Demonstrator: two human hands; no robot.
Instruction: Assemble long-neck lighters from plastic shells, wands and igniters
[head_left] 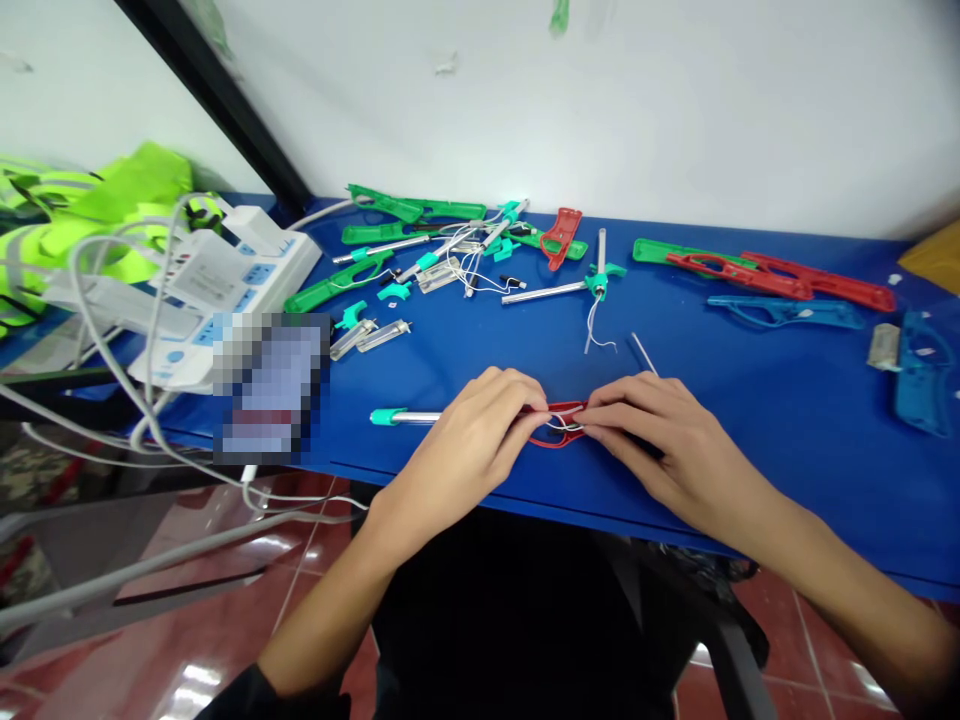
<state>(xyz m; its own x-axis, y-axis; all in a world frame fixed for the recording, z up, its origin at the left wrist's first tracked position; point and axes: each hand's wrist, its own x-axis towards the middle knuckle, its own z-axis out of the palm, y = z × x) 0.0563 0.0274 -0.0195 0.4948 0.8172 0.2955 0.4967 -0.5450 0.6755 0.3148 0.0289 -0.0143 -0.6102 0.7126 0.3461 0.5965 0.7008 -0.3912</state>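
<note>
Near the front of the table, a red plastic handle shell (561, 441) with an open loop lies between my two hands. Thin white wires (568, 424) run across it from fingertip to fingertip. My left hand (480, 435) is closed in a pinch at the shell's left end, over a silver metal tube (418, 418) with a teal tip (386, 416) pointing left. At the right end, my right hand (664, 435) pinches the shell and wires, its fingers hiding most of that end. A thin rod (643, 352) lies just behind my right hand.
Green shells (337, 283), metal tubes with teal parts (598, 284) and clear pieces (384, 335) lie behind my hands. Red shells (821, 280) and blue shells (921, 385) are at the right. A power strip (206, 350), cables and a blurred phone (274, 390) stand left.
</note>
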